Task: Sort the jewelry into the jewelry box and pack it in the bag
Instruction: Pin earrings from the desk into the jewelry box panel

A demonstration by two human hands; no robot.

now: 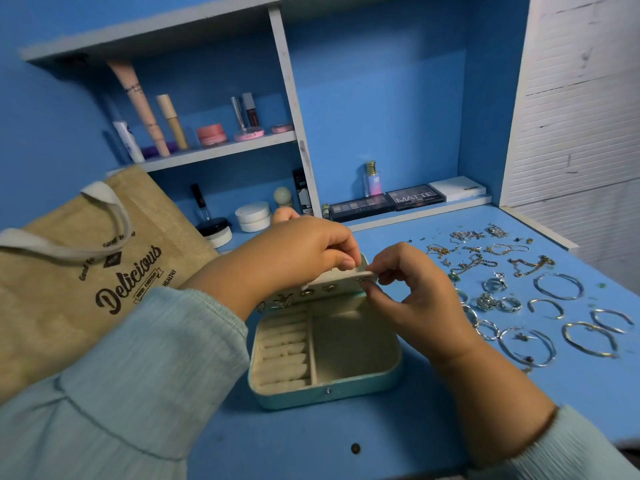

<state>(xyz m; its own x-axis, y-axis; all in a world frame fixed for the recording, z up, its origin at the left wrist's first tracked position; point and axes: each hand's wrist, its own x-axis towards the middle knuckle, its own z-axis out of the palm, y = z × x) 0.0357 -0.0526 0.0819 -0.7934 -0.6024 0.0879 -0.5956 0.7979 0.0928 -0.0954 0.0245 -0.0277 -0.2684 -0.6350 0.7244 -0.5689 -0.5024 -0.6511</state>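
Jewelry box [325, 358] sits open on the worktop [398, 427], both compartments bare; above it left hand [304, 254] steadies the raised lid while right hand [412, 289] fingers pinch a stud onto its strip, loose jewelry [519, 292] right, bag [86, 271] left for packing.

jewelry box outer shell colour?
Teal, pale blue-green, on the jewelry box front wall; the lining is cream. Head view.

Teal jewelry box [325, 396] with cream lining, tan bag [69, 271], blue desk [381, 445].
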